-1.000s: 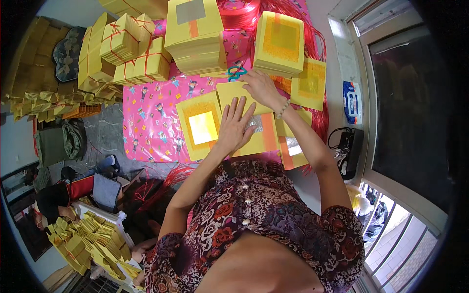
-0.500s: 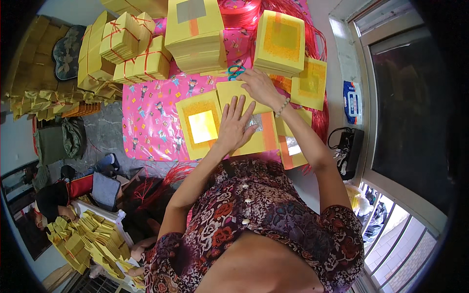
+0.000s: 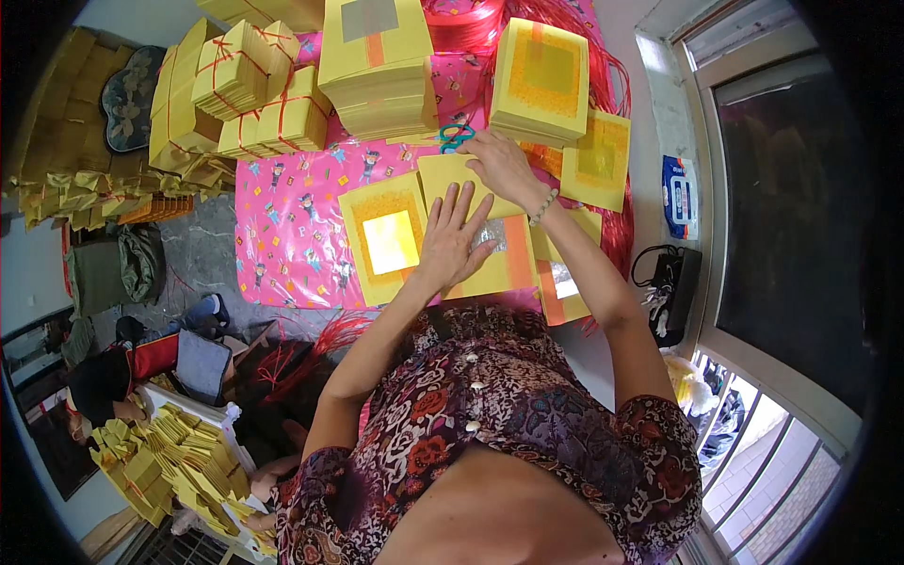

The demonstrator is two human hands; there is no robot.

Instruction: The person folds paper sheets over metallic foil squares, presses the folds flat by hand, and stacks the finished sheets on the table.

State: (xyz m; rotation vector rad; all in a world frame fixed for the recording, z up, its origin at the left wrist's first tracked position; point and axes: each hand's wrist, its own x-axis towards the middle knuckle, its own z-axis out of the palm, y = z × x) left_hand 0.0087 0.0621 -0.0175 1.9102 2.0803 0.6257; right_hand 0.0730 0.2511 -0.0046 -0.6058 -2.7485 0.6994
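On the pink table cover (image 3: pixel 297 226), a yellow sheet (image 3: pixel 492 268) with a silver patch and an orange strip lies in front of the person, its left part under the left hand (image 3: pixel 456 235). That hand is palm down and wide open, fingers spread, pressing on the paper and gripping nothing. The right hand (image 3: pixel 503 168), with a bead bracelet (image 3: pixel 543 206) at the wrist, has its fingers loosely bent at the far edge of the plain yellow paper (image 3: pixel 444 171) beyond; whether it pinches that edge, I cannot tell. Just past its fingertips are teal scissors (image 3: pixel 456 137). A gold-square sheet (image 3: pixel 387 238) lies just left of the left hand. Farther back stand a tall stack (image 3: pixel 379 89), a shorter stack (image 3: pixel 539 80) to its right, and red-tied bundles (image 3: pixel 235 71) to its left.
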